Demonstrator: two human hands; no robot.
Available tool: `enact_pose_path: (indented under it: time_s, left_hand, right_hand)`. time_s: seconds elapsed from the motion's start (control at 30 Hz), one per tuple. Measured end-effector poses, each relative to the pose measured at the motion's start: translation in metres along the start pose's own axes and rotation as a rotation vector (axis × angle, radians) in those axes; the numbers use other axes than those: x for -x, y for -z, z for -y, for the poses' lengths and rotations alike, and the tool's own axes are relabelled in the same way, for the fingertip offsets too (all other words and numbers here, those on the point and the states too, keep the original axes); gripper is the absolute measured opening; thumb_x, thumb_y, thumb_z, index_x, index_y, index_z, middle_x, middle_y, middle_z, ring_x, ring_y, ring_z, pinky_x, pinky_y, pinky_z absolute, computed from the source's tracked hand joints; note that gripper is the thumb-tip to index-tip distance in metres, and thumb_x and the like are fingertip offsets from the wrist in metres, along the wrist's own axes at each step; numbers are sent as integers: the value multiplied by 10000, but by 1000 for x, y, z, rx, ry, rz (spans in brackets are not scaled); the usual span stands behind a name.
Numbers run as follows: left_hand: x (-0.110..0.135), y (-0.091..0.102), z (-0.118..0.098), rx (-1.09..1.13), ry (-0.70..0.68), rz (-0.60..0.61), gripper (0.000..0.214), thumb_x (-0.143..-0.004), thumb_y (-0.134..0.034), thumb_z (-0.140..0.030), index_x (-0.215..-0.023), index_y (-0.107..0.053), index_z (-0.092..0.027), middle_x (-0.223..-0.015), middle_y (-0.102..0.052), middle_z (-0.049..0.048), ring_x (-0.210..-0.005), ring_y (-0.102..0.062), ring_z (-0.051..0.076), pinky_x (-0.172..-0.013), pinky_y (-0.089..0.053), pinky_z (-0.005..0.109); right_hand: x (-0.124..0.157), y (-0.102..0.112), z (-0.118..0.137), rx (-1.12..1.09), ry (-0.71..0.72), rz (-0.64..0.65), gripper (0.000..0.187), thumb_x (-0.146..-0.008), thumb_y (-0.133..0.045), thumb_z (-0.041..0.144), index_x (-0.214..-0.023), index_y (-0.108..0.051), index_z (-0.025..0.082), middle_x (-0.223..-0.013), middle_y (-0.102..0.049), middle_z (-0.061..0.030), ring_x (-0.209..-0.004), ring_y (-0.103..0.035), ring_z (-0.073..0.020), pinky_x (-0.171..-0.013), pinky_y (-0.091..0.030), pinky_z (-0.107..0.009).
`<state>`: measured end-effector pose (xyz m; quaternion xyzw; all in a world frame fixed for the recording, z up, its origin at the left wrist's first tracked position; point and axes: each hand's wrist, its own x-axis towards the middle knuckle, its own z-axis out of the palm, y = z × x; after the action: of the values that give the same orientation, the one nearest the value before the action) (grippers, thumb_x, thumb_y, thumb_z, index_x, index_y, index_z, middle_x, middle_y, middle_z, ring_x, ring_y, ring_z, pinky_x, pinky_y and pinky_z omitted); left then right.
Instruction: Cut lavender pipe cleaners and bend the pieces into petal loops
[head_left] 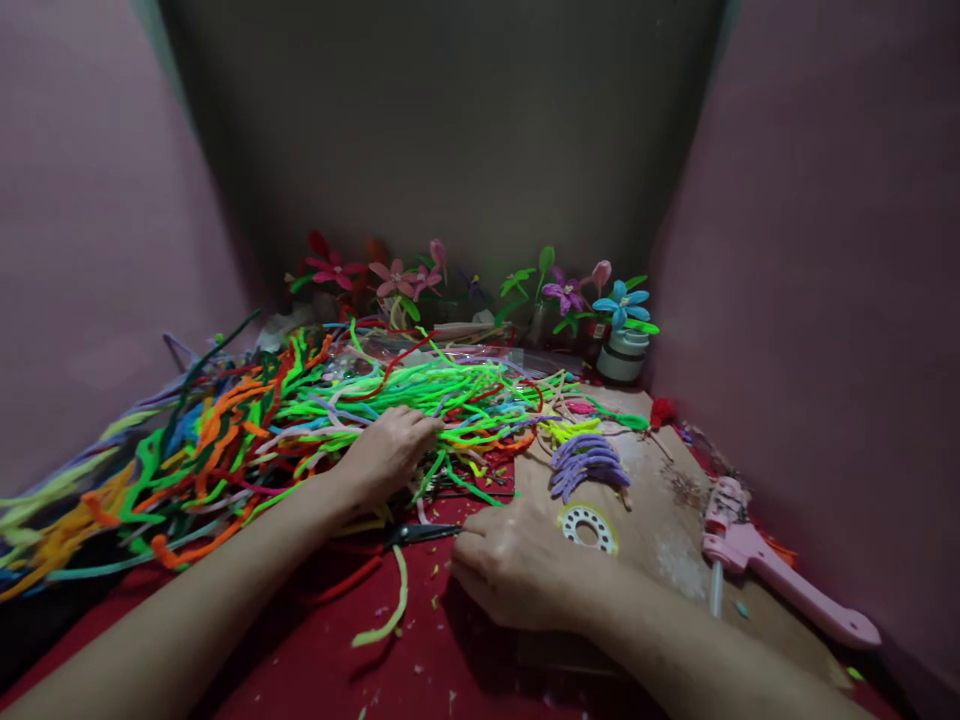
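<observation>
Left hand: over the near edge of a heaped pile of pipe cleaners, mostly green at the centre, orange and yellow farther left. Its fingers bend down among the strands; cannot tell whether they pinch one.

Right hand: nearer and to the right, just above the red surface. Fingers curled inward; what they grasp, if anything, is hidden. The point of a dark metal tool meets the fingertips; cannot tell if it is gripped. A curved pale-yellow strip lies on the near side of the tool, a red strip to its left.

Right side: cardboard carries curved purple pieces, yellow pieces on their far side, and a white perforated disc just beyond the right wrist. Pink glue gun at far right of the cardboard.

Far side: row of fuzzy flowers; the blue flower stands above a pale lidded container.
</observation>
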<state>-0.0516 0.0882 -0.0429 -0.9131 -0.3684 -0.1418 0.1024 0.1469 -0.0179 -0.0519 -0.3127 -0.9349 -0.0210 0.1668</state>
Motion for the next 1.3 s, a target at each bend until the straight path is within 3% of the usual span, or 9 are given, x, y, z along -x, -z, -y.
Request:
enact_pose_path:
  time_s: [0.3,0.47,0.63,0.73,0.9,1.0,1.1,1.3]
  left_hand:
    - [8,5,-14,45,58,25,170,-813,-474,-145,-752,-631,-174,-761,-639,57,-734,-547,180,-702,-414,300]
    - [2,15,-5,111,183,-104,220,-850,-410,-172,-909,-622,-175,-924,-627,52,-812,-584,138,-720,-450,234]
    - [-13,21,19,56,408,-224,242,-795,-435,-177,-951,-619,-147,-974,-593,99,-858,-588,201,-778,-456,315]
    - [-26,19,30,38,426,-182,272,-765,-481,-217,-979,-633,-145,-994,-605,116,-878,-592,235,-785,-455,343]
    - [-37,21,36,59,410,-93,261,-723,-483,-187,-882,-689,-176,-900,-685,77,-841,-620,211,-777,-463,290]
    - [-37,29,36,79,429,-69,357,-701,-415,-125,-920,-693,-167,-939,-701,58,-851,-626,186,-772,-466,258]
    - [-34,38,37,112,399,30,391,-660,-406,-115,-909,-703,-171,-892,-714,31,-816,-630,173,-735,-470,232]
    - [-30,45,35,148,289,210,318,-650,-480,-237,-869,-706,-194,-904,-700,29,-819,-614,176,-737,-445,218]
  right_hand:
    - [0,0,4,-34,-25,26,167,-803,-473,208,-659,-545,168,-637,-617,-6,-507,-491,-101,-458,-180,-272]
    - [-1,-1,6,-43,-29,39,161,-802,-466,193,-664,-546,168,-637,-618,-8,-521,-486,-104,-472,-201,-271]
    - [-2,1,6,-54,-23,68,166,-805,-464,203,-664,-542,166,-648,-620,-9,-527,-487,-103,-468,-207,-262]
    - [-1,1,6,-54,-25,58,169,-804,-463,205,-660,-542,166,-645,-619,-8,-521,-484,-102,-463,-199,-263]
    - [-2,1,7,-63,-38,52,168,-799,-465,214,-659,-546,166,-649,-623,-6,-512,-483,-99,-457,-194,-261]
    - [-2,1,7,-74,-27,43,181,-808,-457,215,-660,-548,165,-651,-625,-8,-513,-485,-96,-458,-194,-259]
    - [-1,0,7,-85,-10,30,185,-812,-455,217,-661,-549,166,-645,-622,-7,-518,-488,-96,-460,-193,-257]
    - [1,-3,6,-95,9,11,201,-816,-450,223,-649,-548,166,-637,-620,-7,-519,-492,-95,-455,-194,-259]
